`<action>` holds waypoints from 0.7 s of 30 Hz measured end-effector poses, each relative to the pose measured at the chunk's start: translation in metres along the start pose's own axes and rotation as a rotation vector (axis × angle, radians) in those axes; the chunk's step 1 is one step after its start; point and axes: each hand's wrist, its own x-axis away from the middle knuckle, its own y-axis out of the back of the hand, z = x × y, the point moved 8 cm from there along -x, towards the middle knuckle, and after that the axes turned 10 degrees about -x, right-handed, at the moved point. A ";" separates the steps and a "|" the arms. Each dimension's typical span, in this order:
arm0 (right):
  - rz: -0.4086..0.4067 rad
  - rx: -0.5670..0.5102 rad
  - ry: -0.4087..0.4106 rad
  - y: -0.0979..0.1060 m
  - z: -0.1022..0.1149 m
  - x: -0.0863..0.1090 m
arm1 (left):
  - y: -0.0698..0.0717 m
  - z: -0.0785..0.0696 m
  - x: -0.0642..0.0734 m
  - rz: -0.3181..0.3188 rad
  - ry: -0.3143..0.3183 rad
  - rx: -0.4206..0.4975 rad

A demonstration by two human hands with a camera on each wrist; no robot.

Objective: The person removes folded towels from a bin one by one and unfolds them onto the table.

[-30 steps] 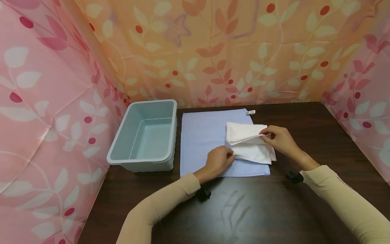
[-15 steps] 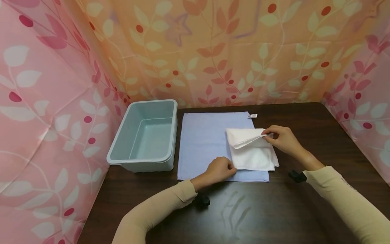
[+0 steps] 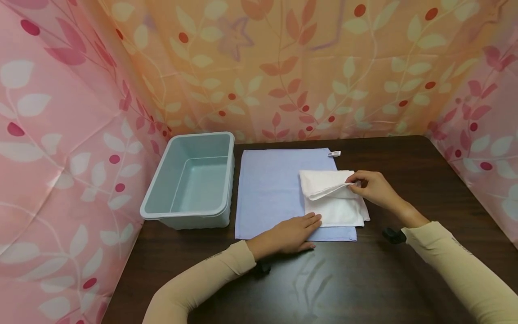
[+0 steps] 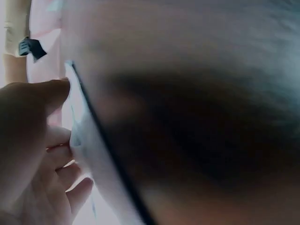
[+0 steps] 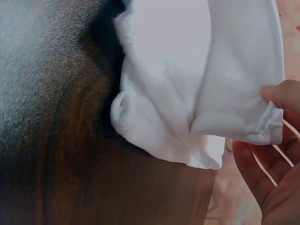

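Observation:
A white cloth lies folded on a larger pale blue towel, over its right part and slightly past its right edge. My right hand pinches a raised flap of the white cloth at its right side. In the right wrist view, thumb and fingers hold that flap's corner, with the white layers spread below. My left hand rests flat, fingers straight, fingertips on the white cloth's near left corner and thumb toward the table. The left wrist view shows the left hand at the cloth edge, mostly blurred.
A light blue-grey plastic bin stands left of the towel, with nothing visible inside. The dark wooden table runs around everything. Patterned curtains close off the back and both sides. A small white label sticks out from the towel's far right corner.
The cloth and towel shifted slightly toward me, then stayed. My left hand went from curled fingers at the cloth's near edge to lying flat there. My right hand keeps pinching the flap.

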 end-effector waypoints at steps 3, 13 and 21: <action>0.008 -0.003 -0.017 0.000 -0.001 -0.001 | -0.010 -0.001 0.002 0.043 -0.021 0.021; -0.029 0.069 -0.001 0.019 0.006 -0.046 | -0.011 0.002 0.005 0.086 -0.011 0.070; -0.072 0.119 -0.060 0.027 -0.011 -0.097 | -0.010 0.000 0.005 0.090 -0.009 0.040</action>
